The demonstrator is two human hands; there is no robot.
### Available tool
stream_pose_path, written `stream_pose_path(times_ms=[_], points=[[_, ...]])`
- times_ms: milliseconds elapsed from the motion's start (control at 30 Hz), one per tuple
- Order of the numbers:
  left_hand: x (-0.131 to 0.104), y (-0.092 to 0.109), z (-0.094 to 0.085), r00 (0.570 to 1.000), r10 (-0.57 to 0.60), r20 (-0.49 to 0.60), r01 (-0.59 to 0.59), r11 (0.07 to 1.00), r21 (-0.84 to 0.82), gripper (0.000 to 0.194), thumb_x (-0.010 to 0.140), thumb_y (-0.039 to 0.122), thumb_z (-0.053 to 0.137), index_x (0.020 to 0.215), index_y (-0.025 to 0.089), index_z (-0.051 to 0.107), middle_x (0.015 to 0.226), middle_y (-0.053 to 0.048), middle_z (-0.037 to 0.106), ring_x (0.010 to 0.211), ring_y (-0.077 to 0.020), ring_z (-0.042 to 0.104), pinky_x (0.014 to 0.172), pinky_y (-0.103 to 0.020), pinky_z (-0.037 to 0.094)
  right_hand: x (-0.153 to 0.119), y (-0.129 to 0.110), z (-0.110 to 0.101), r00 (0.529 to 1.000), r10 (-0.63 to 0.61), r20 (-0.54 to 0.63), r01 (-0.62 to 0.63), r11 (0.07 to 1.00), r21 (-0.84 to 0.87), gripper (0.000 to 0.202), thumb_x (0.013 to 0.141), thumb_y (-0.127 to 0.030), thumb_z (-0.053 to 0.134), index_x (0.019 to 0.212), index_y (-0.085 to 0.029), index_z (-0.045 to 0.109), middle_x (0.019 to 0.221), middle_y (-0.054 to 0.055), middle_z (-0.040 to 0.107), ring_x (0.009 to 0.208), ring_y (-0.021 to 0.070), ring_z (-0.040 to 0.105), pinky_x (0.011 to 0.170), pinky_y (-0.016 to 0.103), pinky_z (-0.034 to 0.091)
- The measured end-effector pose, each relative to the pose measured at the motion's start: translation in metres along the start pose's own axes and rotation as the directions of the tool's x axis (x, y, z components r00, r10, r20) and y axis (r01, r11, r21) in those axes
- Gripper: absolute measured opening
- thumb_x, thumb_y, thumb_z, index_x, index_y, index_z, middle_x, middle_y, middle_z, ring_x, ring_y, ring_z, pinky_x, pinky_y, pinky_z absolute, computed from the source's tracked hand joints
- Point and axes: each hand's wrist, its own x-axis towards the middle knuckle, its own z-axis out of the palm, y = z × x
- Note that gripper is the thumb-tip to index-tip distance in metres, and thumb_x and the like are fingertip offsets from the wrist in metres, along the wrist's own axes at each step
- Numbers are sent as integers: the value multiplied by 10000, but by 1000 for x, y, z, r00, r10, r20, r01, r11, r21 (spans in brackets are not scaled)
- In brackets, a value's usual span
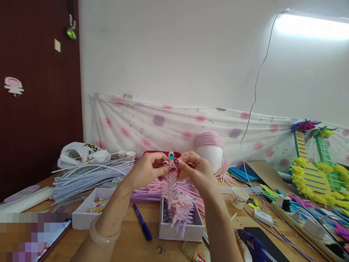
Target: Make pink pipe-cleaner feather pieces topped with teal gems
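hands pinch close together: left hand [149, 168] and right hand [198, 171] both hold a pink, feathery pipe-cleaner piece [169, 187] with a blue gem [171, 157], over a white box [169, 233].

Pink feather-like piece [169, 185], seemingly teal gem [171, 156]

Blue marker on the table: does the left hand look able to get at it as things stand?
Probably yes: the blue marker lies uncovered on the table, bare wood around it. The left hand holds the pink fuzzy piece, though, so it would likely need freeing first.
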Motion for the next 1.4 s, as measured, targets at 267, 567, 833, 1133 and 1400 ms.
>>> stream_pose_path(times_ms=[267,567,833,1133,1400], points=[[-3,1,-3,996,30,88,-38,994,98,160,759,316,689,788,159,674,705,-8,631,637,-130,565,575,-229,456,-6,4,-20,972,26,235,-19,999,-33,180,758,-377,749,762,-197,762,949,84,666,886,206,626,773,355,508],[-4,0,-3,988,-16,153,0,995,99,147,740,305,712,762,166,671,654,6,615,596,-122,551,554,-222,438,-2,8,-19,972,27,235,-41,998,55,245,652,-403,826,661,-176,734,903,58,621,844,191,598,742,336,491],[-3,1,-7,991,-7,135,-11,992,128,119,729,277,716,755,164,686,683,2,621,618,-120,547,572,-224,430,-1,8,-10,980,82,182,-111,981,157,123,601,-274,828,623,-196,735,971,51,550,899,197,569,747,338,486],[2,-4,-1,992,-16,125,9,999,53,208,753,343,703,750,145,639,633,26,547,570,-100,495,530,-217,429,3,7,-3,988,139,67,-152,956,251,210,561,-316,843,560,-177,685,932,37,544,822,173,556,690,306,466],[3,-7,-2,997,-29,75,27,999,32,264,773,399,700,794,141,648,663,30,552,593,-93,505,533,-199,438,0,7,-13,973,149,176,-185,959,215,280,641,-424,818,695,-170,714,941,46,632,755,139,589,637,258,474]])
